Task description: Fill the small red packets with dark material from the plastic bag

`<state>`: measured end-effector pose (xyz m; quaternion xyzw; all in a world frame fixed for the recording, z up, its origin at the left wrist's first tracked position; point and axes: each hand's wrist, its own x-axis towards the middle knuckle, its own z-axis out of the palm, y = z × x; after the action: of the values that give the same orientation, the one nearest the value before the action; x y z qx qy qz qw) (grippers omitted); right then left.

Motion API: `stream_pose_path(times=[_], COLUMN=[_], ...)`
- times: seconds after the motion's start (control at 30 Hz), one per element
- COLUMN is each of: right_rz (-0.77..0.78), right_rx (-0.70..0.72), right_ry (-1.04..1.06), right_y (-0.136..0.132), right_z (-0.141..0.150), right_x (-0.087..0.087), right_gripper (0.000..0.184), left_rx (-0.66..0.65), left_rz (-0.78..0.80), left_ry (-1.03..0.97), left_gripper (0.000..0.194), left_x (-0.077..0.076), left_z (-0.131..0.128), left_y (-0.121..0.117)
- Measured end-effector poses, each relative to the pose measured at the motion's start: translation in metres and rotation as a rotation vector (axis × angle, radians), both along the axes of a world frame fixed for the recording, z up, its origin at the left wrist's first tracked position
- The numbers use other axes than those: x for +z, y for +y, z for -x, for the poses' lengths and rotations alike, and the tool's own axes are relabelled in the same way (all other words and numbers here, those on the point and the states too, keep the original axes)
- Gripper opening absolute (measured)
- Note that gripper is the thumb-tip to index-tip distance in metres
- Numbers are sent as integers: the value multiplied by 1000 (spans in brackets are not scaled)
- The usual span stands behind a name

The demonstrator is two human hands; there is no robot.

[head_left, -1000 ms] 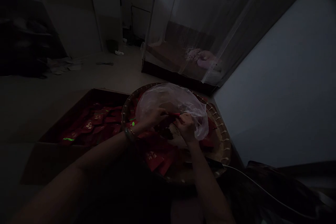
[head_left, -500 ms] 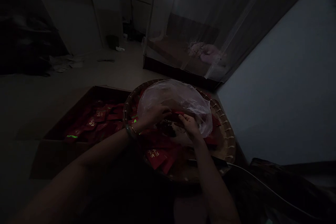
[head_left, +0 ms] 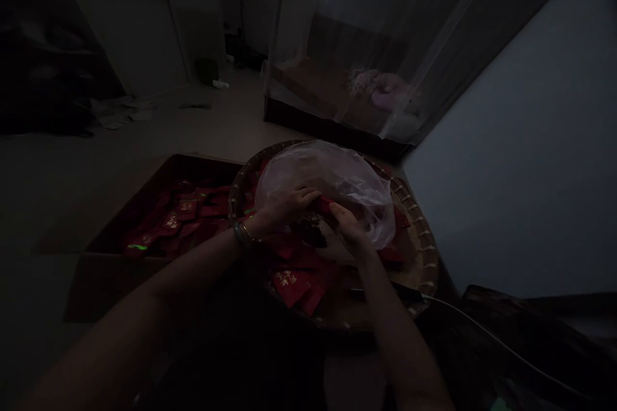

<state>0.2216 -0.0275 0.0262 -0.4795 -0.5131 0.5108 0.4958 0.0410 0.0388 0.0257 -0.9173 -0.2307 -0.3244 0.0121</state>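
Note:
Both hands are over a round woven basket (head_left: 428,250), at the mouth of a clear plastic bag (head_left: 332,164). My right hand (head_left: 349,226) pinches a small red packet (head_left: 324,203) between thumb and fingers. At the packet's other end, the fingers of my left hand (head_left: 288,205) are closed on it; a bracelet and bangle circle that wrist. Dark loose bits (head_left: 312,231) lie below the hands, too dim to name. Red packets with gold characters (head_left: 292,284) are spread in the near side of the basket.
Left of the basket stands an open cardboard box (head_left: 120,255) holding several red packets. A dark device with a white cable (head_left: 486,327) lies at the basket's right edge. Behind are a netted bed (head_left: 332,125) and, to the right, a pale wall (head_left: 511,173).
The red packet is tilted differently between my hands, and my left fingers have moved slightly right onto it. The whole view has shifted a little.

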Motion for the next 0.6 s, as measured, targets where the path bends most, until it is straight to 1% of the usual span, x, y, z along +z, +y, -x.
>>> stream_pose_path(times=[0.1, 0.13, 0.2, 0.27, 0.3, 0.33, 0.37, 0.4, 0.47, 0.53, 0.6], right_rz=[0, -2, -20, -65, -95, -123, -155, -196, -284, -329, -353], right_rx=[107, 122, 79, -43, -102, -124, -102, -34, 153, 251, 279], right_ry=[-8, 5, 23, -23, -91, -200, -359, -546, -881, -1016, -1057], right_y=[0, 2, 12, 27, 37, 46, 55, 63, 76, 85, 89], right_z=[5, 6, 5, 2, 2, 3, 6, 10, 25, 42, 58], right_x=[12, 15, 17, 12, 8, 2, -5, -11, -23, -32, -38], right_gripper=[41, 40, 40, 41, 42, 40, 37, 33, 28, 21, 14], left_rx=[53, 71, 117, 200, 249, 294, 330, 353, 374, 370, 367], left_rz=[41, 52, 77, 107, 126, 148, 172, 194, 229, 251, 268], left_ry=[1, -11, -62, -162, -226, -293, -358, -417, -514, -564, -572], left_gripper=[33, 32, 34, 39, 41, 43, 44, 44, 44, 42, 42], left_x=[3, 4, 3, -1, -3, -5, -8, -9, -12, -13, -14], left_z=[10, 14, 22, 31, 35, 38, 42, 44, 46, 46, 44], left_y=[1, 2, 6, 12, 16, 19, 23, 25, 29, 29, 28])
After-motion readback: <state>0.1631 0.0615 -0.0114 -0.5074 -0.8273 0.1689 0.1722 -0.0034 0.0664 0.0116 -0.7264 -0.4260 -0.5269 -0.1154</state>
